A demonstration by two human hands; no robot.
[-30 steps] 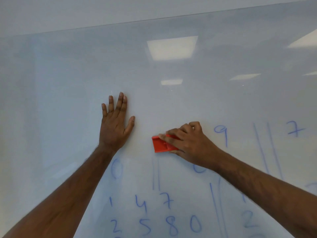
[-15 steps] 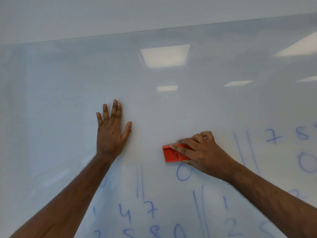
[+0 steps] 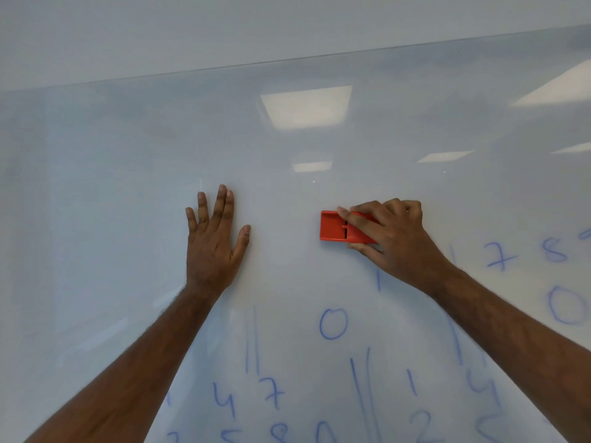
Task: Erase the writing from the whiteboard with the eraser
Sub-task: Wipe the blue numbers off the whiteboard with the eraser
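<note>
A glossy whiteboard (image 3: 128, 187) fills the view. Blue handwritten digits and double vertical lines (image 3: 332, 324) cover its lower and right parts; the upper part is wiped bare. My right hand (image 3: 393, 238) presses a red eraser (image 3: 334, 230) flat against the board, fingers over its right half, just above a blue "1" and a "0". My left hand (image 3: 214, 241) lies flat on the board to the left of the eraser, fingers spread, holding nothing.
The board's top edge (image 3: 287, 60) runs across the upper view with a plain wall above it. Ceiling lights reflect in the board (image 3: 305, 105). More blue digits (image 3: 500, 259) sit to the right of my right hand.
The eraser and my right hand have slid up and right over the board, and the "9" written there is gone. The camera view has shifted right. My left hand stays planted.
</note>
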